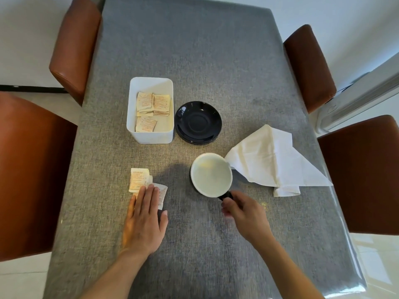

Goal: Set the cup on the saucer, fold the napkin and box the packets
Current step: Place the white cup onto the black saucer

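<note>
A cup, white inside and dark outside, stands on the grey table in front of me. My right hand grips its dark handle at the near side. Beyond it lies an empty dark saucer. A white box left of the saucer holds several tan packets. Loose packets lie on the table at the near left, and my left hand rests flat on them with fingers spread. An unfolded cream napkin lies crumpled to the right of the cup.
Brown padded chairs stand around the table: two on the left and two on the right. A white appliance stands on the floor at the right.
</note>
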